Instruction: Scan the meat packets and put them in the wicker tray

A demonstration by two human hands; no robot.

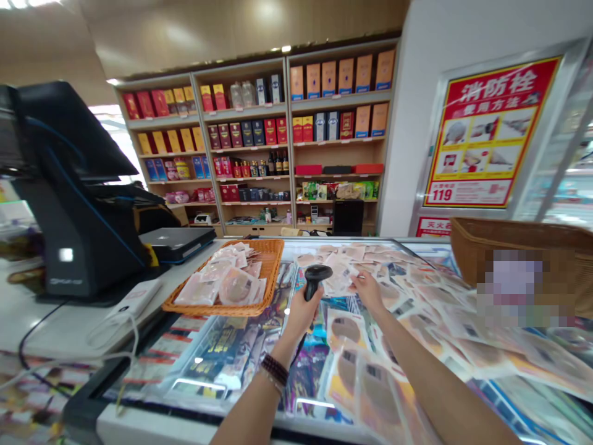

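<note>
At the counter, I judged I was on the scanning step. Right of the tray, a heap crowded my reach; nearer it, my left hand gripped the scanner and my right hand pinched a packet. The next move seemed to call for aligning both.
</note>
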